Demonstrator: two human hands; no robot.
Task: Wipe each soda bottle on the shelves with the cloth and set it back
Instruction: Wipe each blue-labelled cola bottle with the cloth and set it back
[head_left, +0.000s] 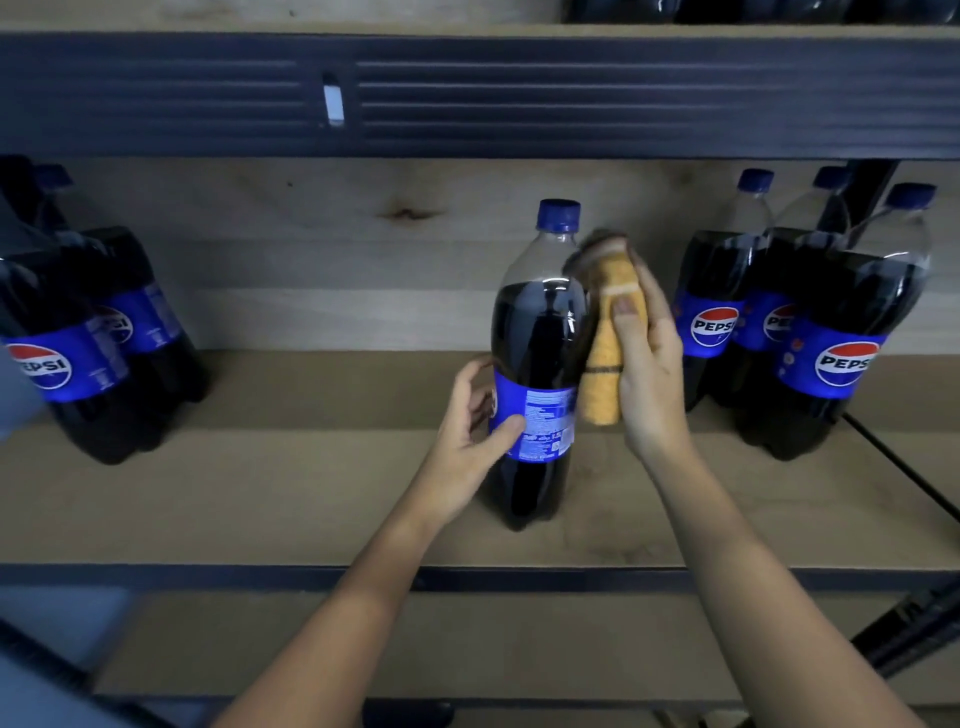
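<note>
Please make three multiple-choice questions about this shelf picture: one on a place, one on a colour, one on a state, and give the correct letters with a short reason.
1. Where does the middle Pepsi bottle stand?
A. on the wooden shelf board
B. on the floor
C. in a crate

2. What colour is the cloth?
A. white
B. orange-yellow
C. green

3. What is the left hand doing?
A. hanging idle
B. holding the cloth
C. gripping the bottle at its label

Answers: 1 A, its base rests on the shelf board, between the other Pepsi bottles at left and right. 2 B, the cloth in the right hand is orange-yellow. 3 C, its thumb lies on the blue label.
</note>
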